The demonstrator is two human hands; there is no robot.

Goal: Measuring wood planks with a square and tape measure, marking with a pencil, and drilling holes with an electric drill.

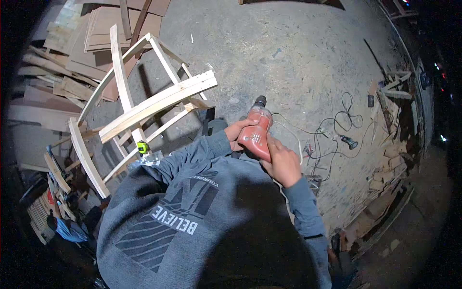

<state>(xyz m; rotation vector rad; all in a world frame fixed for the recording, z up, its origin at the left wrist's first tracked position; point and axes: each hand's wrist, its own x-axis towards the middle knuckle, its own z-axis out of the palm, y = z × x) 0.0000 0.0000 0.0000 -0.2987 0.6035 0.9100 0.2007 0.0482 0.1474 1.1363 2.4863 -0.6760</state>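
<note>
- Drill (256, 132), red-bodied with a dark chuck (261, 101), is held in front of the person's torso above the concrete floor (231, 53), its chuck pointing away from the body.
- Left hand (237, 134) is clamped on the left side of the drill body, thumb on top; its other fingers are mostly hidden.
- Right hand (284, 163) is wrapped around the rear handle end. Whether a finger rests on the trigger cannot be told.
- Accidental starting looks like the main risk: a squeeze near the trigger could spin the chuck close to the left hand. Whether a bit is fitted is too small to tell.
- A pale cable (300, 144) runs beside the right hand, and dark cord (347, 115) lies looped on the floor to the right; a careless step could catch a foot or tug a connection loose.
- The pale timber frame (161, 105) stands near on the left; a wide swing of the drill could knock it, or jolt the yellow-green tape measure (142, 147) at it.
- Pale block lettering, readable but inverted, and a striped print mark the grey sweatshirt (144, 212). Light markings on the drill are too small to read; no brand is distinguishable.
</note>
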